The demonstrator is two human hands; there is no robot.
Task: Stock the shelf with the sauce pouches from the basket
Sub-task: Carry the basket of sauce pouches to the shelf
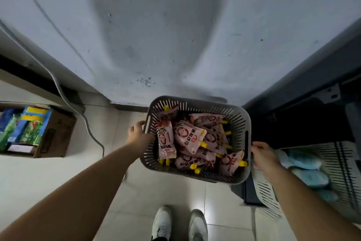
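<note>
A grey slotted plastic basket hangs above the floor in front of me. Several pink sauce pouches with yellow caps lie piled inside it. My left hand grips the basket's left rim by the handle slot. Fingers of my right hand curl around the right rim. No shelf for the pouches can be made out here.
A cardboard box of blue and green packets stands on the floor at left, beside a grey cable. A second slotted basket with bluish packs sits at right under a dark unit. My white shoes are below.
</note>
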